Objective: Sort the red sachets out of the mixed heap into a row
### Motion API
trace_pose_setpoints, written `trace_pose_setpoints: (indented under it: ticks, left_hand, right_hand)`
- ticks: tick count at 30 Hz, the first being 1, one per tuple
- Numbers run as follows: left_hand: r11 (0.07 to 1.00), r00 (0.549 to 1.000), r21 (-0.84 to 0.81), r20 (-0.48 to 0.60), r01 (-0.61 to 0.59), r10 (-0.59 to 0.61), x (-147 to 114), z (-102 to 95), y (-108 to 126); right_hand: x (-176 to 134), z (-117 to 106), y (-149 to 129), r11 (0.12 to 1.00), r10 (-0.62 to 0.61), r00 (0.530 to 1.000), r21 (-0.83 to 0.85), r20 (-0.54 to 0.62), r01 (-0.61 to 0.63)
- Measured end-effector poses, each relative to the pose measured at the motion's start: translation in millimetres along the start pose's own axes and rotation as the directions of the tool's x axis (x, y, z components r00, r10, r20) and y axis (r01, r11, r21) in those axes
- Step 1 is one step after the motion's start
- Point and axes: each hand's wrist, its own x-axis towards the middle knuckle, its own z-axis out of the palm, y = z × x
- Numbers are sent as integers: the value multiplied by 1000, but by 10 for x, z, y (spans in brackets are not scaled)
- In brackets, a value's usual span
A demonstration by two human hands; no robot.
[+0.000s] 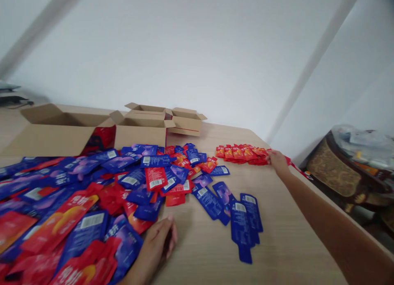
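Observation:
My left hand (158,240) rests on the table beside the big heap of pouches, its fingers curled in loosely and nothing visible in them. Nearest to it are blue pouches (150,210) and red pouches (155,178) at the heap's edge. Far to the right, my right arm is stretched out. My right hand (277,160) has its fingers closed on a red pouch (267,153) at the right end of an overlapping row of red pouches (238,152). The fingertips are partly hidden there. Several blue pouches (241,225) lie flat between my hands.
Open cardboard boxes (140,135) stand behind the heap, with a larger open box (52,137) at the left. A wooden table (286,240) carries everything, and a white wall rises behind. Past its right edge is a patterned chair (332,166) with plastic bags (363,145) on it.

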Motion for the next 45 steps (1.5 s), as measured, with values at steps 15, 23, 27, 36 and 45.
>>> trace_pose_setpoints:
  ticks: [15,23,27,36,45]
  left_hand:
    - [958,984,-243,60,-151,170,-12,-24,-48]
    - [882,975,-437,44,-177,218,50,-5,-58]
    - [873,975,-452,29,-183,219,75,-2,-70]
    - [876,952,-479,240,-53,188,-25,5,13]
    - [914,956,-356,140,-195,258,-80,21,9]
  right_hand:
    - [-2173,1704,-1689,945,-259,811,310,524,101]
    - [-2556,1628,-1673,938,-238,848,338,474,74]
    - [-2769,1405,-1695,943,-231,902,312,364,116]
    - [-3330,697,-1846,644,-760,629,314,163,697]
    - [-3340,785,-1654,896,-371,885,358,282,262]
